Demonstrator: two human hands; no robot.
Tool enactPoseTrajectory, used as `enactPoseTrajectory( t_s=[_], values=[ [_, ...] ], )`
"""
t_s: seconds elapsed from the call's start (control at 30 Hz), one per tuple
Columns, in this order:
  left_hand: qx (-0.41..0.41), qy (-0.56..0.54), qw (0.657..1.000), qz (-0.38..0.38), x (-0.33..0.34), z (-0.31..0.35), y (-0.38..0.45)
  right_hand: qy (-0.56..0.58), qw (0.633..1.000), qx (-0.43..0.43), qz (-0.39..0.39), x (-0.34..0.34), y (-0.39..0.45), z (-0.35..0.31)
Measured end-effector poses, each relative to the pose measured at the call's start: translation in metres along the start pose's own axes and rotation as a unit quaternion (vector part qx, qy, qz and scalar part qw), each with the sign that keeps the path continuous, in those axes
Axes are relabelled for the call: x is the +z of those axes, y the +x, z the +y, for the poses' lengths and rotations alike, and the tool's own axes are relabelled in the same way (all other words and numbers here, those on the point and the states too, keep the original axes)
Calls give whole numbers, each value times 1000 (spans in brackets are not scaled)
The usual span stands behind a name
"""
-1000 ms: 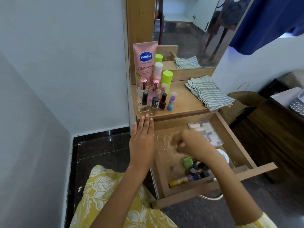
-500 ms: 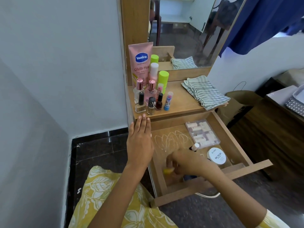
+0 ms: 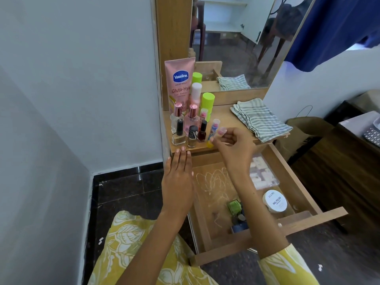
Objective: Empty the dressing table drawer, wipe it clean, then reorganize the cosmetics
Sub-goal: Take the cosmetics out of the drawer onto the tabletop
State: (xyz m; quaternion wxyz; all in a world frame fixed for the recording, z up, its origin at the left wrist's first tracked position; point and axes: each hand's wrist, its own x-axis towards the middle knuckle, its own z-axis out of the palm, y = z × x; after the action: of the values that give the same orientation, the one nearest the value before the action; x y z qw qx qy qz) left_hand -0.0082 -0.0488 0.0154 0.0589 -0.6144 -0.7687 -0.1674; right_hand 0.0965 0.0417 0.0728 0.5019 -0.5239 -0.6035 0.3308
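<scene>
**Right hand sets a small item at the tabletop's front edge; drawer half emptied**

The drawer [image 3: 287,167] stands pulled out below the dressing table [image 3: 230,120]. Inside it, a clear plastic box [image 3: 265,175] of pale pieces lies against the right wall towards the back, a round white jar [image 3: 274,201] labelled nail polish sits at the right front, and a green packet [image 3: 234,206] with a few dark small bottles [image 3: 239,223] clusters near the front wall. The drawer's bare wooden floor carries whitish scribble marks.

The right hand [image 3: 232,142] hovers at the tabletop's front edge, fingers curled and pinching a small yellow-ended item [image 3: 210,144], probably a lip balm, though it is mostly hidden. It sits just beside a blue-and-pink stick [image 3: 213,128]. The left hand [image 3: 178,177] lies flat with straight fingers, fingertips touching the tabletop's front left corner.

On the tabletop's left side stand a pink Vaseline tube [image 3: 180,83], perfume bottles [image 3: 177,115], green-capped bottles [image 3: 207,105] and nail polish bottles [image 3: 180,134]. A folded striped cloth [image 3: 260,119] lies at the right edge.
</scene>
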Motion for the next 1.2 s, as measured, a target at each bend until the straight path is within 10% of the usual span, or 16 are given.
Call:
enactPoseTrajectory(
  t_s=[0.83,1.0,1.2],
  values=[
    [-7,-11,1000,-20,2,-1,2,-115,991,-73,-5,12,-32,14],
    [-5,4,1000,-27,4,-2,2,-434,892,-49,-114,-43,-43,30],
    [-6,-11,1000,-19,2,0,1,-534,813,112,-202,-63,-46,49]
  ],
)
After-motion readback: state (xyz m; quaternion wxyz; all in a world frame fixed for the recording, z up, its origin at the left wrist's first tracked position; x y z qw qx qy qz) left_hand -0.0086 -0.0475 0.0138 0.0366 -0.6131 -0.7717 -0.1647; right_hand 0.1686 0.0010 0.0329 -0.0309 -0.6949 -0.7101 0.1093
